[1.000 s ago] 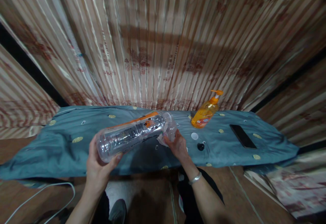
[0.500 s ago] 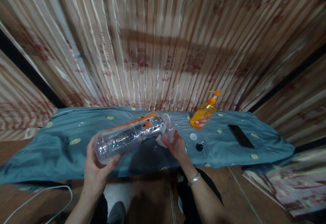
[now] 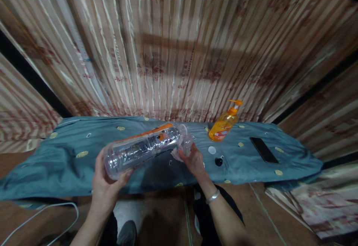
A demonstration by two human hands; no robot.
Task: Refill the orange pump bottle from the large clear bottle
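Observation:
My left hand (image 3: pixel 107 182) is wrapped round the base of a large clear plastic bottle (image 3: pixel 142 149) with an orange and silver label. The bottle lies tilted, its neck end to the right and a little higher. At that end my right hand (image 3: pixel 195 161) grips a small clear plastic container (image 3: pixel 185 143), held close against the bottle's mouth. Whether the two touch, and whether liquid passes between them, I cannot make out. A crumpled whitish piece, maybe tissue (image 3: pixel 176 155), shows beside my right fingers. Both hands are above the blue-green cloth (image 3: pixel 69 171).
An orange pump bottle (image 3: pixel 222 128) stands at the back of the cloth. Near it lie a white round cap (image 3: pixel 212 150) and a small black item (image 3: pixel 218 161). A dark phone (image 3: pixel 263 150) rests further right. Behind hangs a striped curtain (image 3: pixel 173 52); a white cable (image 3: pixel 75 210) loops lower left.

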